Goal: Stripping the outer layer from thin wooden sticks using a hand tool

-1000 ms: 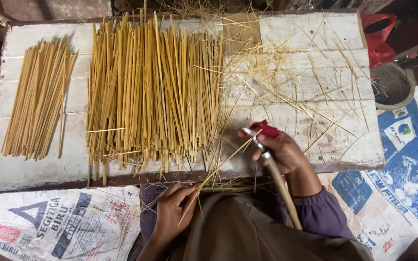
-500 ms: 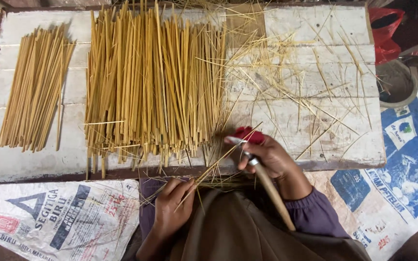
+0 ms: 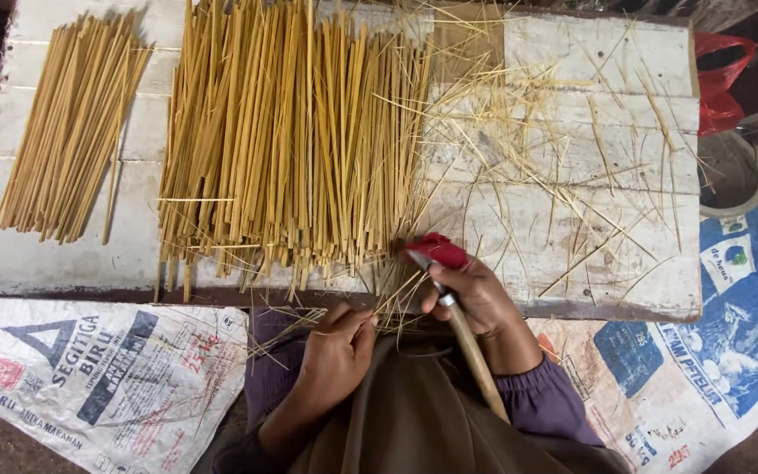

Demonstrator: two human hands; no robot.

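A worn white wooden board is laid flat across the middle, with printed sacks spread on the ground below it; one white sack with a blue triangle is seen at the left, and one blue and white sack at the right. Two heaps of yellow split sticks are counted on the board; a small neat heap is laid at the far left, and a big wide heap is laid in the middle. Thin loose yellow slivers are scattered over the right part of the board. One knife with a long pale wooden handle and a short grey blade is gripped in the closed right hand, at the near edge of the board; a red cloth is seen over the top of that hand. A few thin yellow strips are pinched in the closed fingers of the left hand, just below the board edge; the strips are thin, pale and straight, and are slanted up toward the blade. One red plastic bag is seen at the top right.
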